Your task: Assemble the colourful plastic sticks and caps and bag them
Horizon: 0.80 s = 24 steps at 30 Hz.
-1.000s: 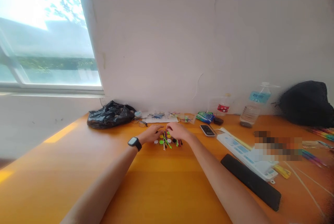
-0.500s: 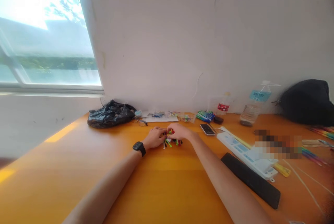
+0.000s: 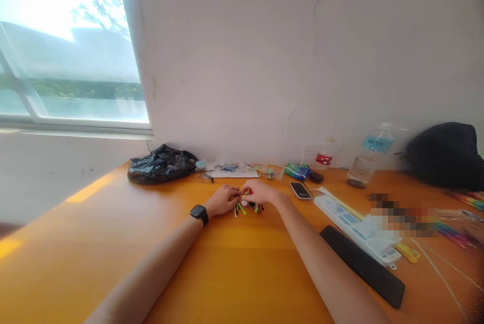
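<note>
Both my hands meet far out on the orange table (image 3: pixel 234 263) over a small heap of coloured plastic pieces (image 3: pixel 247 207), thin sticks and small discs in green, red, black and white. My left hand (image 3: pixel 224 199), with a black watch (image 3: pixel 199 212) on its wrist, has its fingers curled in at the left of the heap. My right hand (image 3: pixel 260 192) is pinched over the top of the heap, with a red and a green piece showing at its fingertips. What exactly each hand grips is too small to make out.
A black plastic bag (image 3: pixel 161 163) and glasses (image 3: pixel 202 178) lie at the back left. A phone (image 3: pixel 300 190), a water bottle (image 3: pixel 365 162), a white tray (image 3: pixel 357 223), a long black bar (image 3: pixel 363 266) and coloured sticks (image 3: pixel 454 231) are on the right. A black bag (image 3: pixel 446 155) is at the far right.
My hands have drawn together over the heap and closed on it, covering the discs that lay between them a second ago. The view has shifted slightly.
</note>
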Motion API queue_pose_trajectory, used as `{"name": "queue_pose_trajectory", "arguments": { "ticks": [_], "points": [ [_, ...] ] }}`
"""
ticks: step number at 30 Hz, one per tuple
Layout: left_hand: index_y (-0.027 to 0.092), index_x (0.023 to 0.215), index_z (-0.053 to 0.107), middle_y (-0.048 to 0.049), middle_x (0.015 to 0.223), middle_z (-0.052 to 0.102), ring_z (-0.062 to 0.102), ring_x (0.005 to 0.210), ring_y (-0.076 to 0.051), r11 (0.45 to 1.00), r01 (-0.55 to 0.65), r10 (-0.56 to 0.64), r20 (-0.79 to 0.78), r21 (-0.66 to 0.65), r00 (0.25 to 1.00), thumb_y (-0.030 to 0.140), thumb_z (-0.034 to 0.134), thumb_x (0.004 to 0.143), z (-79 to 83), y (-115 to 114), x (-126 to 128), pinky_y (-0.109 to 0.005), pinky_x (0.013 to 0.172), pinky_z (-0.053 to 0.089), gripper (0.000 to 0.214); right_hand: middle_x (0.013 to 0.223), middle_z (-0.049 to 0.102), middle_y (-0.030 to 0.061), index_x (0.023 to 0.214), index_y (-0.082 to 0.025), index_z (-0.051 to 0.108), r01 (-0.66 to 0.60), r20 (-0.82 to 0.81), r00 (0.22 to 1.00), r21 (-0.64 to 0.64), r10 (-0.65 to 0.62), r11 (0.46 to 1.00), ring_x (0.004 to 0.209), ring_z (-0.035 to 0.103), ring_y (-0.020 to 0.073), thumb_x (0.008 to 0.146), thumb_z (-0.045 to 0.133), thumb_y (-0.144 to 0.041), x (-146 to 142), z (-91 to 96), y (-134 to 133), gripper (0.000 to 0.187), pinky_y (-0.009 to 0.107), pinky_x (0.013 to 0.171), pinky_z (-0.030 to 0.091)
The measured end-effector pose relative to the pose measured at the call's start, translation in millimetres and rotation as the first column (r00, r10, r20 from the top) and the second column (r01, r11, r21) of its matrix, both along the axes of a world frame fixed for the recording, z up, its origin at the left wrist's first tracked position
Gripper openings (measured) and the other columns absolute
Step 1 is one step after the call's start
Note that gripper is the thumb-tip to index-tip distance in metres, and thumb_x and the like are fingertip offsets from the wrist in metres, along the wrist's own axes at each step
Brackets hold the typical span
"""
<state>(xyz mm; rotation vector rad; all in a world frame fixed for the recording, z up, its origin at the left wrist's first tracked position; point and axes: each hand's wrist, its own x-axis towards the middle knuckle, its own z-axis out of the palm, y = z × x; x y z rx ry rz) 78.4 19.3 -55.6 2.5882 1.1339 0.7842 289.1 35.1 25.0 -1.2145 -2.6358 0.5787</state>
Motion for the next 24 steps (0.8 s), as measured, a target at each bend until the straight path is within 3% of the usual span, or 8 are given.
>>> {"name": "queue_pose_trajectory", "arguments": {
  "ticks": [3,6,11,14,19,21,24],
  "points": [
    [0.022,0.114,0.072,-0.009,0.122,0.074,0.066,0.113,-0.026,0.999,-0.048,0.047,0.021,0.016,0.999,0.026,0.047,0.101,-4.5,-6,-5,-0.037,0.103,0.049,0.028,0.105,0.078,0.007,0.099,-0.02,0.08,0.01,-0.04,0.999,0.05,-0.008,0.999,0.094,0.072,0.0218,0.086,0.061,-0.009,0,11.0,-1,0.026,0.028,0.081,0.056],
    [0.021,0.117,0.069,-0.0114,0.124,0.072,0.064,0.117,-0.028,0.995,-0.094,0.094,0.022,0.022,0.995,0.027,0.047,0.102,-9.7,-21,-14,-0.043,0.106,0.049,0.027,0.118,0.076,0.0083,0.107,-0.02,0.077,0.023,-0.099,0.995,0.087,-0.014,0.996,0.105,0.07,0.0233,0.087,0.052,-0.003,-1,10.5,-14,0.037,0.031,0.091,0.054],
    [0.021,0.128,0.063,-0.0118,0.137,0.066,0.06,0.126,-0.028,0.994,-0.108,0.108,-0.005,-0.001,0.994,0.027,0.048,0.103,-8.8,-70,-24,-0.045,0.113,0.046,0.029,0.121,0.072,0.0102,0.121,-0.021,0.069,-0.104,-0.217,0.967,0.149,0.135,0.983,0.114,0.066,0.0252,0.102,0.05,-0.024,1,-23.4,-72,0.027,0.04,0.104,0.051],
    [0.021,0.131,0.061,-0.0124,0.143,0.062,0.056,0.132,-0.028,0.995,-0.099,0.099,0.008,-0.03,0.995,0.029,0.047,0.105,-2.9,-102,-17,-0.047,0.118,0.043,0.031,0.136,0.063,0.012,0.134,-0.023,0.058,-0.166,-0.266,0.939,0.21,0.22,0.964,0.128,0.057,0.0268,0.099,0.063,-0.038,6,-44.2,-108,0.039,0.042,0.112,0.046],
    [0.026,0.148,0.05,-0.0106,0.154,0.054,0.052,0.14,-0.026,0.991,0.102,-0.092,0.115,-0.082,0.989,0.03,0.039,0.109,2.8,-124,1,-0.045,0.121,0.04,0.041,0.11,0.065,0.0084,0.1,-0.023,0.059,-0.207,-0.325,0.9,0.269,0.291,0.941,0.105,0.058,0.0256,0.095,0.066,-0.029,11,-61.1,-126,0.011,0.041,0.097,0.05],
    [0.026,0.152,0.045,-0.0114,0.152,0.055,0.054,0.137,-0.025,0.985,0.109,-0.085,0.178,-0.131,0.98,0.031,0.039,0.109,3.5,-124,1,-0.044,0.12,0.042,0.044,0.105,0.064,0.0078,0.098,-0.023,0.059,-0.204,-0.355,0.89,0.256,0.288,0.945,0.1,0.058,0.0245,0.097,0.058,-0.02,12,-64.3,-122,0.003,0.041,0.094,0.051],
    [0.025,0.141,0.055,-0.0101,0.136,0.066,0.061,0.123,-0.024,0.974,0.088,-0.039,0.228,-0.207,0.973,0.034,0.039,0.111,5.9,-123,-4,-0.041,0.113,0.047,0.036,0.111,0.065,0.0089,0.105,-0.023,0.063,-0.259,-0.382,0.863,0.23,0.331,0.938,0.106,0.059,0.024,0.095,0.045,-0.006,14,-67.1,-115,0.026,0.041,0.097,0.051]
  ]
}}
